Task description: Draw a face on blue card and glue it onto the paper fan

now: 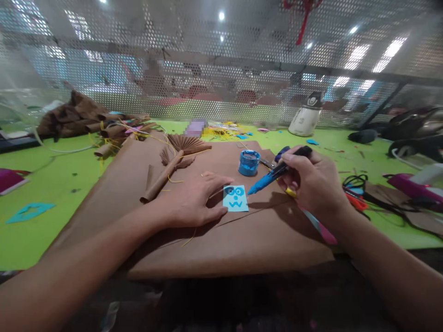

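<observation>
Head view: the right hand (313,180) had its grip closed round a blue-tipped pen (272,175), point just beside the blue face card (236,206); the left hand (188,198), grip part open, touched the card's left edge; beyond stood an open pot (248,168), greyish blue inside!

By the green table's (26,249) front edge, one bare left hand (190,200), one bare right hand (313,180) and one blue-smeared black marker (268,178) are showing. One small light-blue paper square (242,205) is lying there, bearing two drawn eyes (229,190). Farther from that edge, one round blue paint jar (249,164) is standing. One white jug (303,121) with a black lid (315,99) is standing near the far edge; one turquoise paper diamond (16,216) is lying near the left edge.
</observation>
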Demonstrator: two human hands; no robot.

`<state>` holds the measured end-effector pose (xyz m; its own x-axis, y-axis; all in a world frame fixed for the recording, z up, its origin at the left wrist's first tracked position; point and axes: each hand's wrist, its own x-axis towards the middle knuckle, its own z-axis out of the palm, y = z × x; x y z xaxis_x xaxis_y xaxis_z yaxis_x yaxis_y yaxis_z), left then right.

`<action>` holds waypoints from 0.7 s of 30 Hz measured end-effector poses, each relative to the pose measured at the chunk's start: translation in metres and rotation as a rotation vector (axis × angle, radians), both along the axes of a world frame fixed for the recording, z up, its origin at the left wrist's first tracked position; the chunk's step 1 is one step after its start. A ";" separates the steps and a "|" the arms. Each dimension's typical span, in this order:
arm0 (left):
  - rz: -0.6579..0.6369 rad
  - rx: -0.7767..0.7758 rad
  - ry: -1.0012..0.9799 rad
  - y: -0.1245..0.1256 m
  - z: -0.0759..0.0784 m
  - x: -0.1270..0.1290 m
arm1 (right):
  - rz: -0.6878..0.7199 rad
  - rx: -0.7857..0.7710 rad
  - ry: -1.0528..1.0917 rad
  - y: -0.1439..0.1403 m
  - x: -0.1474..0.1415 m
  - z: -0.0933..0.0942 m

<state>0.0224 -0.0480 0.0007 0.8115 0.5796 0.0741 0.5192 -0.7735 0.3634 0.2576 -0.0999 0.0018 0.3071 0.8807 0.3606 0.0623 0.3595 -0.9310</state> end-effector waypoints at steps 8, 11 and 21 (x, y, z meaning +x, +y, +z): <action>0.010 0.007 -0.010 0.000 -0.001 -0.002 | -0.004 -0.010 0.069 0.004 0.000 0.002; 0.015 -0.001 -0.016 0.001 -0.002 -0.003 | -0.017 -0.007 0.057 0.006 0.000 0.001; 0.023 0.021 0.012 -0.001 0.000 -0.008 | -0.212 0.085 0.112 0.023 0.008 0.005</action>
<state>0.0140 -0.0487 0.0007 0.7992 0.5962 0.0763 0.5410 -0.7688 0.3409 0.2659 -0.0767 0.0066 0.5235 0.7606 0.3839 0.0427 0.4266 -0.9034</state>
